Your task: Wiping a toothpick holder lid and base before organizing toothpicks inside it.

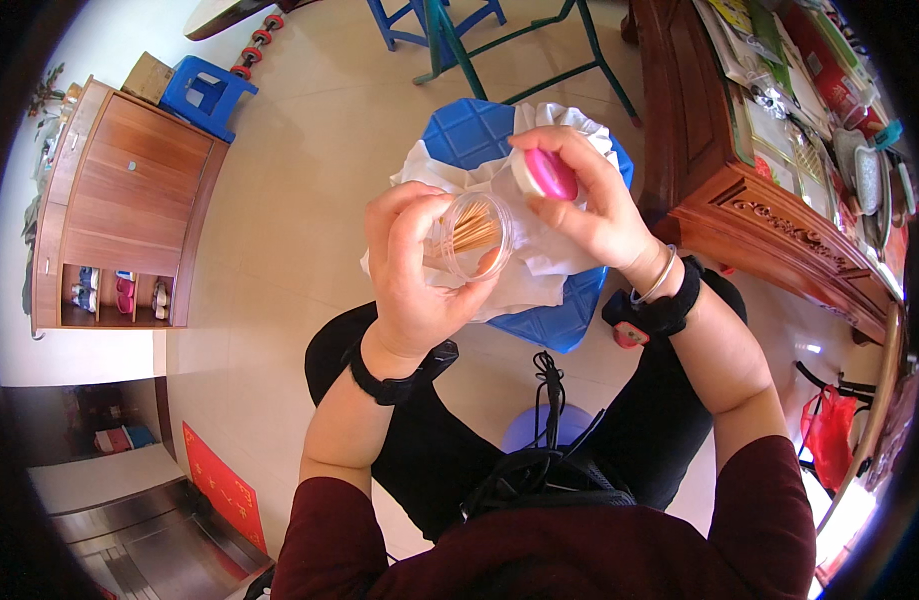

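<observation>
My left hand (422, 262) grips a clear plastic jar (478, 274), its round mouth tilted up towards me. Wooden toothpicks (471, 227) lie inside it. To the right, apart from the jar, my right hand (594, 202) holds a pink and white lid (553, 174) between thumb and fingers. Beneath both hands a crumpled white cloth (557, 251) is spread over a blue plastic stool (471, 131), whose quilted-pattern top shows around the cloth.
A carved wooden cabinet (789, 236) laden with items stands at the right. Green metal legs (471, 71) rise beyond the stool. At the left are a shoe cabinet (126, 195) and another blue stool (208, 94). A red sheet (223, 487) lies lower left.
</observation>
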`<action>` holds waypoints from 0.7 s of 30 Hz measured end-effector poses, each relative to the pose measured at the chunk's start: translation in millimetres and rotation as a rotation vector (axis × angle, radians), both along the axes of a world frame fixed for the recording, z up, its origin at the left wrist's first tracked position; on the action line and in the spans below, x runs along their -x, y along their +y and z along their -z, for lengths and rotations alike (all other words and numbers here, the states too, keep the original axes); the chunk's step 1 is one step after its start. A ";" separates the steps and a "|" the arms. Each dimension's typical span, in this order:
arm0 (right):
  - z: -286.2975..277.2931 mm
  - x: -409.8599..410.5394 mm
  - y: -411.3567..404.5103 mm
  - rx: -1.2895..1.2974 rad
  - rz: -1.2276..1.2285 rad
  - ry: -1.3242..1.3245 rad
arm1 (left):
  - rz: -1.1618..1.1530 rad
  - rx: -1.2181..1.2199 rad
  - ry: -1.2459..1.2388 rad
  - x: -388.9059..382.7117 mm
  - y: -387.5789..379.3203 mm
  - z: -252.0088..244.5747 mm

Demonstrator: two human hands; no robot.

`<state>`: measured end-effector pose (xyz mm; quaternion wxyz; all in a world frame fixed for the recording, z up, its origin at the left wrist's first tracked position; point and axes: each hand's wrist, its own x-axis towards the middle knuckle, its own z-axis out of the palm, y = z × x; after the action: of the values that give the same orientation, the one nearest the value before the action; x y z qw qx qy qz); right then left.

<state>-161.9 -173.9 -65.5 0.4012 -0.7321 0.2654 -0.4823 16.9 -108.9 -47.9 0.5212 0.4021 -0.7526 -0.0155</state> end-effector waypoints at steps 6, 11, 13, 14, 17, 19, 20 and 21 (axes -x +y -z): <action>3.3 0.5 6.5 0.306 0.104 0.556 | -0.002 -0.003 -0.008 -2.2 -0.4 0.7; 6.6 1.5 4.5 0.430 0.174 0.523 | -0.025 -0.081 -0.007 -0.4 -0.6 0.8; -1.1 1.3 0.8 0.193 0.206 0.294 | -0.035 -0.111 -0.062 -3.1 -2.1 0.5; -8.4 2.4 4.3 0.204 0.242 0.244 | -0.045 -0.139 -0.117 -4.2 -2.4 0.3; -16.3 1.8 11.9 0.078 0.115 0.103 | -0.051 -0.199 -0.146 -4.2 -1.7 0.9; -10.0 -2.7 16.3 0.075 0.095 0.132 | -0.034 -0.250 -0.093 -3.1 -3.2 3.4; -3.6 -11.3 19.9 -0.063 0.113 -0.036 | -0.021 -0.302 -0.039 -2.7 -4.0 4.7; 1.2 -17.3 23.0 -0.196 0.127 -0.205 | -0.018 -0.298 -0.040 -3.3 -4.9 4.4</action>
<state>-144.5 -150.9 -66.7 0.4645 -0.6181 0.3148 -0.5505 20.2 -113.8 -52.3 0.4408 0.4819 -0.7486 -0.1146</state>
